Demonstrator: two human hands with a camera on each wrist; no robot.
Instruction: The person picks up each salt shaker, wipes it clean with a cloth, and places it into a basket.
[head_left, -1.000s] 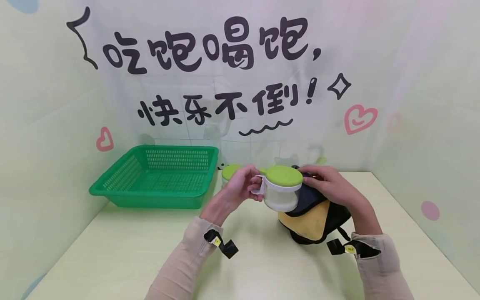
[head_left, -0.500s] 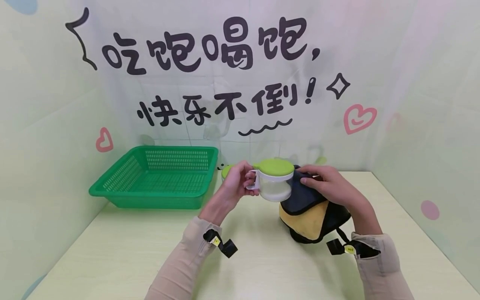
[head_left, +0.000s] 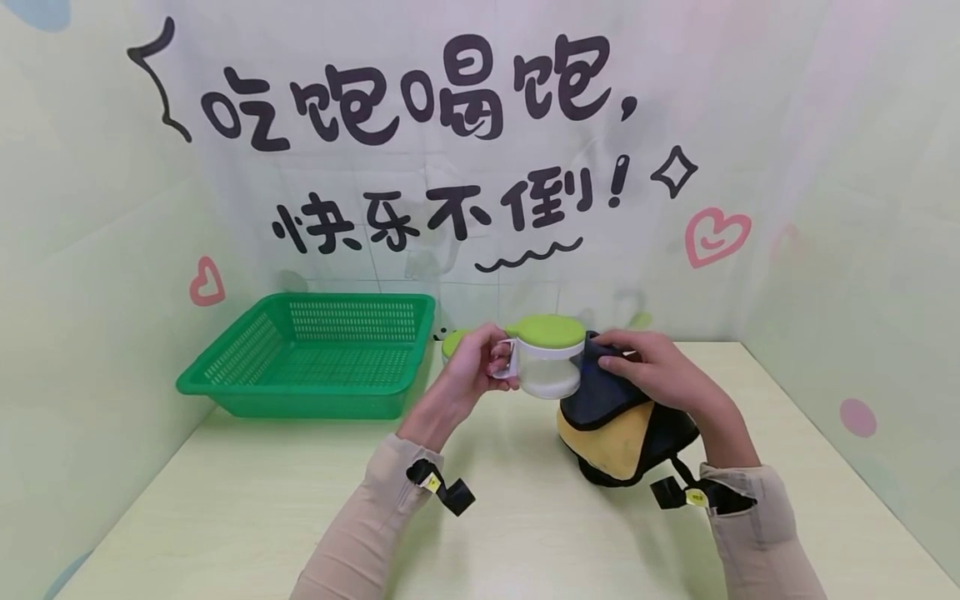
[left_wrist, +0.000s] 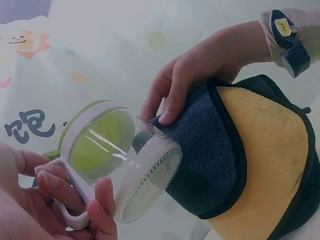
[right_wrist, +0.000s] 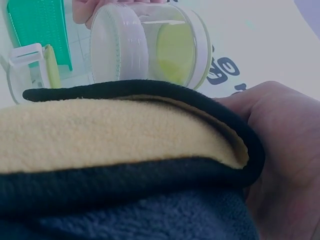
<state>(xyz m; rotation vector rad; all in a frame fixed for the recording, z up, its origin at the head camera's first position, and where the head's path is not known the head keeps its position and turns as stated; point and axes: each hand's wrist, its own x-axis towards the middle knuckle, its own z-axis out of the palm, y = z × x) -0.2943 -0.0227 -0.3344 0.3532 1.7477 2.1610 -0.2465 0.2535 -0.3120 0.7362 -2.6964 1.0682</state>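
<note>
Above table (head_left: pixel 225 517), jar (head_left: pixel 550 372) seemingly upright, handle (left_wrist: pixel 76 221) leftward

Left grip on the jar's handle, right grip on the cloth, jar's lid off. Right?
Not quite: the lid is on, not off. The head view shows it seated on top of the jar. The rest stands: left grip on the jar's handle, right grip on the cloth.

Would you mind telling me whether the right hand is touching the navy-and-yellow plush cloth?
Touching: the left wrist view shows the right hand with its thumb lying against the navy-and-yellow plush cloth, no gap visible.
</note>
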